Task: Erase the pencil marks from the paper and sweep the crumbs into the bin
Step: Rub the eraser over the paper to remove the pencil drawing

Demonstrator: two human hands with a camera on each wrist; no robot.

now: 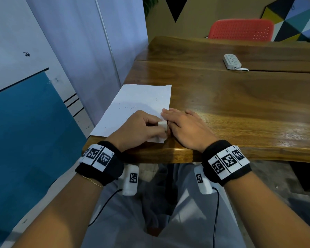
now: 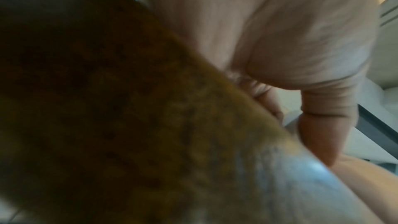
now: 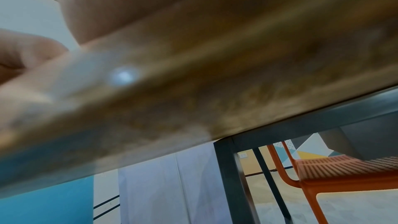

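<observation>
Desk (image 1: 240, 104): polished wood, set against a pale panelled wall; red perforated chair (image 1: 242, 29) at far edge; white power strip (image 1: 232, 61) towards far right.
Paper (image 1: 138, 106): white sheet at near left corner, strewn with dark crumbs (image 1: 131, 108).
Left hand (image 1: 138, 127): resting on paper's near part, fingers curled and clamped on white eraser (image 1: 162, 125).
Right hand (image 1: 184, 126): palm down, fingers straight and together, tips on paper's right edge, touching left hand.
</observation>
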